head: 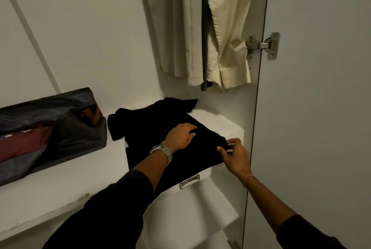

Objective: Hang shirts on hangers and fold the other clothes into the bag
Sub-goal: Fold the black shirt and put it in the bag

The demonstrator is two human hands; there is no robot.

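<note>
Right hand (233, 155) pinches the right edge of the black garment (160, 128), thumb and fingers closed on the fabric just at the drawer unit's right side. Left hand (181, 136) lies on top of the same garment, fingers bent and pressing down near its middle; steel watch (161, 151) on that wrist. Right wrist carries a thin thread bracelet (248, 178).

Garment is spread over the top of a white drawer unit (220, 122), its lower part draped over the front edge, hiding part of the drawer front next to a metal pull handle (189, 182). A sleeve hangs off the left side toward the shelf (50, 188).

Bag (66, 128): dark soft zip case on the shelf, left of the garment, near but apart. Flap open; a folded dark red item (22, 144) inside, more contents unclear.

Above: pale grey and cream clothes (200, 28) hanging in the wardrobe. Open door (321, 108) on the right, hinge (263, 45) visible.
</note>
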